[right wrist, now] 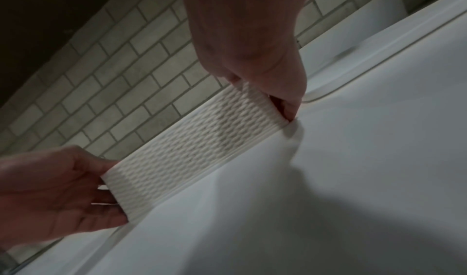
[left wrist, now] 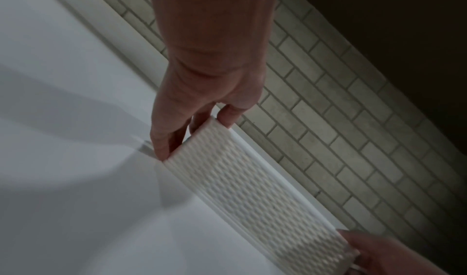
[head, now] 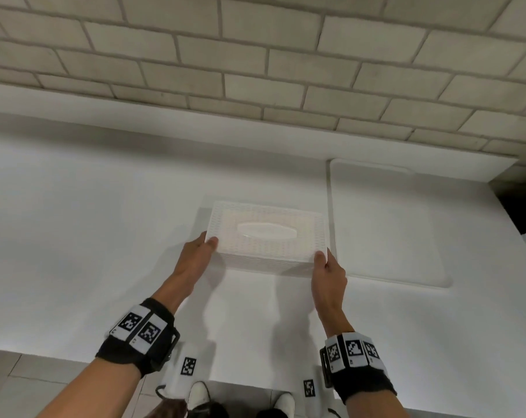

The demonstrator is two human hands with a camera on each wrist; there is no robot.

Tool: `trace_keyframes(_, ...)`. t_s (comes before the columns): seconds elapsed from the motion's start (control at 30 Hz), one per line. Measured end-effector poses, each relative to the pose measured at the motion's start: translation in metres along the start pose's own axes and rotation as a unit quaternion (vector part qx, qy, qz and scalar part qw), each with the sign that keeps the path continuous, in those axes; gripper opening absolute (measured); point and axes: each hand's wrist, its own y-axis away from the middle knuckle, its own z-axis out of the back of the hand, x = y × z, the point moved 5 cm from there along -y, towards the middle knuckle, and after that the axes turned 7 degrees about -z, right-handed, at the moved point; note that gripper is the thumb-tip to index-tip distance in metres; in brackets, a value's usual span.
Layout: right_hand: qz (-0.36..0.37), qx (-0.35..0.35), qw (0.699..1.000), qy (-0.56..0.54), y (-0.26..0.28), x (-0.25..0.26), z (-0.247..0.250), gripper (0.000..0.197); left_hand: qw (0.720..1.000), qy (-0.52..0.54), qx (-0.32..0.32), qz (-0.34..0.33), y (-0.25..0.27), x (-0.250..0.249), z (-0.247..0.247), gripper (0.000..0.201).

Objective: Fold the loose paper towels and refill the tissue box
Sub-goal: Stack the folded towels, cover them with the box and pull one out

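A white tissue box (head: 264, 236) with a woven-pattern shell and an oval slot in its lid sits on the white counter (head: 90, 221). My left hand (head: 200, 251) grips its near left corner, thumb on the lid and fingers down the end wall. My right hand (head: 326, 265) grips the near right corner the same way. The left wrist view shows the box's side (left wrist: 252, 185) with my left hand (left wrist: 192, 119) holding its end. From the right wrist the side (right wrist: 197, 145) runs between my right hand (right wrist: 265, 91) and left hand (right wrist: 63, 191). No loose paper towels are in view.
A flat white mat or board (head: 385, 224) lies on the counter just right of the box. A grey brick-tiled wall (head: 255, 55) rises behind the counter. The counter's right end drops off at a dark gap (head: 521, 209). The near edge (head: 255, 381) is by my feet.
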Motion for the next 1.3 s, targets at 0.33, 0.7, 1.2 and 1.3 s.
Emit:
trace_keyframes(0.33, -0.069, 0.049, 0.995, 0.044, -0.051, 0.026, -0.007, 0.053, 0.999, -0.038, 0.036, 0.006, -0.034, -0.044, -0.004, 0.060)
trace_keyframes(0.7, -0.052, 0.074, 0.991, 0.101, -0.086, 0.033, -0.018, 0.032, 0.994, -0.100, 0.026, 0.033, -0.060, -0.038, -0.011, 0.062)
trace_keyframes(1.2, 0.215, -0.044, 0.962, 0.162, -0.037, 0.075, -0.011, 0.021, 0.921, -0.276, -0.085, -0.263, -0.046, -0.071, -0.004, 0.044)
trace_keyframes(1.3, 0.290, 0.087, 0.924, 0.232, -0.022, 0.075, -0.050, 0.011, 0.859, -0.328, 0.028, -0.392, -0.023, -0.081, -0.043, 0.019)
